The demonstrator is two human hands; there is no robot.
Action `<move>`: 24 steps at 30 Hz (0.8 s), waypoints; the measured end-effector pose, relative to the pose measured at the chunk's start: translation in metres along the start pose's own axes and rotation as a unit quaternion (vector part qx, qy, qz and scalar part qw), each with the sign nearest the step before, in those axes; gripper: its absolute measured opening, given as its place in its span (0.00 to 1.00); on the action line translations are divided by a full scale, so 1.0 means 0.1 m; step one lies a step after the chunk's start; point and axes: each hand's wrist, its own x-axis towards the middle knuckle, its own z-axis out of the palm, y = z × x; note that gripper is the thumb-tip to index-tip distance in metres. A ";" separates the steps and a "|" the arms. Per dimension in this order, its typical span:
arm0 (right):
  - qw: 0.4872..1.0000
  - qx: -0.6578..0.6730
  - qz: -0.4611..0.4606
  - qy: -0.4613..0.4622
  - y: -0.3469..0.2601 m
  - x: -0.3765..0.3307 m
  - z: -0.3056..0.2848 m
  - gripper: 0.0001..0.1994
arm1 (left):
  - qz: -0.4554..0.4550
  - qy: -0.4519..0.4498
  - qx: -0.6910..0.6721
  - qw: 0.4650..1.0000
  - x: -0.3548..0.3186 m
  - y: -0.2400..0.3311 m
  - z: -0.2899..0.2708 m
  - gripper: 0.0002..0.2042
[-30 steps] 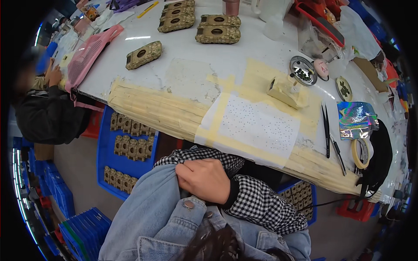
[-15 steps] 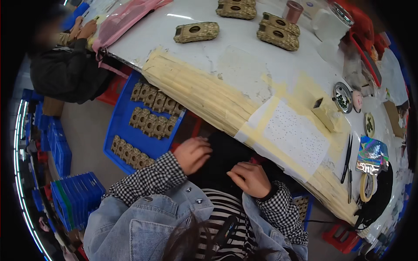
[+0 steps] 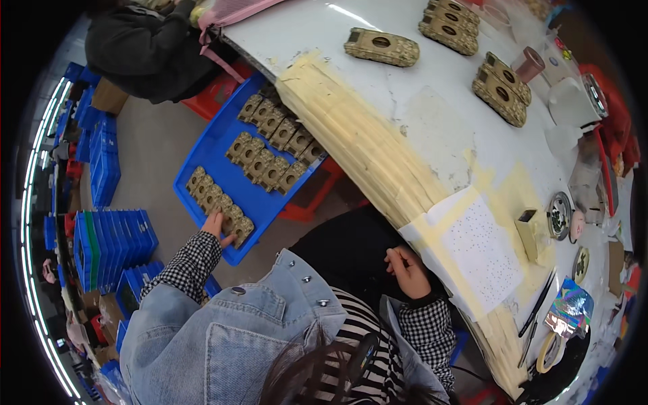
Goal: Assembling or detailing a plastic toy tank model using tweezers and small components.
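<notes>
My left hand (image 3: 217, 228) reaches into a blue tray (image 3: 216, 164). Its thumb and fingers are apart and touch the near end of a row of camouflage toy tank hulls (image 3: 208, 194). Two more rows of such hulls, each with a round hole on top, lie farther into the tray. Over my dark-clothed lap, beside the table edge, hangs my right hand (image 3: 407, 271). Its fingers are loosely bent and slightly apart, with nothing visible in them.
Several more tank hulls (image 3: 382, 47) stand on the white table (image 3: 432, 118), whose edge is covered with yellowish tape (image 3: 358, 142). A dotted paper sheet (image 3: 482, 253), tweezers (image 3: 538, 307) and a tape roll (image 3: 551, 352) lie rightward. Another person (image 3: 138, 50) sits far left. Stacked blue trays (image 3: 118, 246) stand at left.
My left hand has moved from above my lap leftward into the tray, onto the nearest row of hulls. My right hand stays near the table edge. The view has turned toward the left.
</notes>
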 end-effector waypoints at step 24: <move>0.997 -0.001 -0.062 0.048 0.11 -0.03 -0.01 0.13 | -0.209 -0.170 0.015 0.963 0.36 0.57 -1.13 0.24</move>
